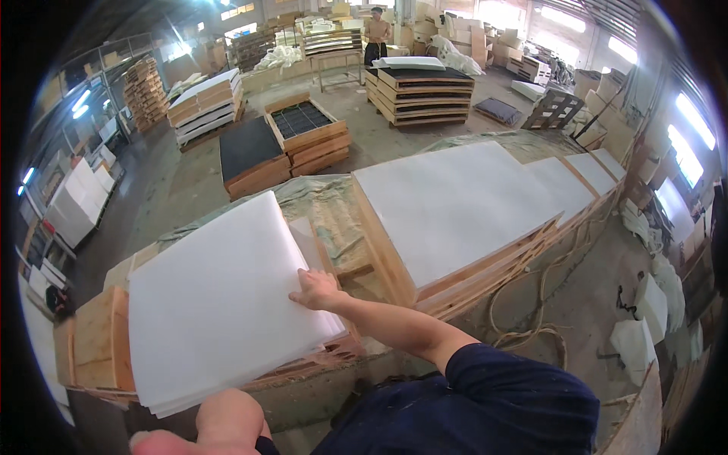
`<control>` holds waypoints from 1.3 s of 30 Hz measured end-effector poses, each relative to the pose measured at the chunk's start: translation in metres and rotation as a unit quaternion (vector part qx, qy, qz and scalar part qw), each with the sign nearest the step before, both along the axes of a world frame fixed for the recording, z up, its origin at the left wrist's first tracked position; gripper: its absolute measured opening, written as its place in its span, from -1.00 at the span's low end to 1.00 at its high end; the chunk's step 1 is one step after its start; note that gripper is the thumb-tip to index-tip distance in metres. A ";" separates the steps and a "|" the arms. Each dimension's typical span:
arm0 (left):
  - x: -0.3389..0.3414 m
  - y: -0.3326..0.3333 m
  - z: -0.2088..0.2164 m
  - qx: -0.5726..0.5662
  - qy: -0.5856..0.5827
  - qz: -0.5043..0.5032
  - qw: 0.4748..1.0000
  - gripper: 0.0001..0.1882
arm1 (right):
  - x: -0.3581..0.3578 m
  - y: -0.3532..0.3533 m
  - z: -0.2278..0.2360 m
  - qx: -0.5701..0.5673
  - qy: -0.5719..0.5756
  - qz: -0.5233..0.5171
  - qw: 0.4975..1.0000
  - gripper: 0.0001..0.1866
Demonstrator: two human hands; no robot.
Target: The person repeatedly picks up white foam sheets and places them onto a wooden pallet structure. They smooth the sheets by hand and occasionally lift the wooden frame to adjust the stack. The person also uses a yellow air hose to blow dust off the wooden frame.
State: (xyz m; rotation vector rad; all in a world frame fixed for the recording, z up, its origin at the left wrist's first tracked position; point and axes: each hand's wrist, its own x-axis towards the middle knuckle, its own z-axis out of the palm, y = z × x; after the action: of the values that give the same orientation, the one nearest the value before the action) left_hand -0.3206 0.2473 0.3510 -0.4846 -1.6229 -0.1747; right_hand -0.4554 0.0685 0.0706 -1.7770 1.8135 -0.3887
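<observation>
A stack of large, thin white foam-like sheets (pixel 220 296) lies slightly fanned at the left, on a wooden frame. My right hand (pixel 315 290) reaches across to the sheets' right edge. Its thumb lies over the top and its fingers close at the edge; their tips are partly hidden. My left hand (pixel 163 443) is close to the view at the lower left, below the stack's near corner. Only part of it shows at the lower rim, and what its fingers do is hidden.
To the right stand wooden frames topped with a white panel (pixel 462 212). A wooden box end (pixel 98 341) juts out at left. Beyond are a dark-topped frame (pixel 250 152) and a pallet stack (pixel 421 98), with a person (pixel 377 34) behind. A loose hose (pixel 542 303) hangs at right.
</observation>
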 end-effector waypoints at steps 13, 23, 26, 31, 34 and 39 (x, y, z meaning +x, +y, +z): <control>0.124 -0.159 -0.210 0.710 -0.062 0.145 0.686 -0.42 | 0.025 -0.016 0.001 -0.132 -0.182 -0.063 0.972 -0.34; 0.144 -0.195 -0.257 0.828 0.008 0.104 0.551 -0.30 | 0.141 0.018 0.118 -0.135 -0.298 0.330 0.885 -0.16; 0.144 -0.199 -0.251 0.805 -0.018 0.123 0.580 -0.29 | 0.098 0.002 0.143 -0.313 -0.278 0.081 0.904 -0.17; 0.137 -0.201 -0.232 0.749 -0.032 0.234 0.619 -0.27 | 0.016 0.002 0.169 -0.074 -0.396 0.176 0.898 -0.45; 0.123 -0.194 -0.212 0.646 -0.051 0.367 0.667 -0.26 | -0.048 0.015 0.195 -0.177 -0.397 0.156 0.887 -0.66; 0.103 -0.171 -0.223 0.439 -0.126 0.508 0.730 -0.36 | -0.228 0.062 0.247 -0.222 -0.420 0.072 0.877 -0.66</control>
State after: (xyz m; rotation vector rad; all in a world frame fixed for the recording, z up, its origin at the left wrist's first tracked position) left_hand -0.2179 0.0768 0.1282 1.2126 -1.6316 -0.1507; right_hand -0.6838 0.1305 0.3179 -1.6044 1.0020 -1.3573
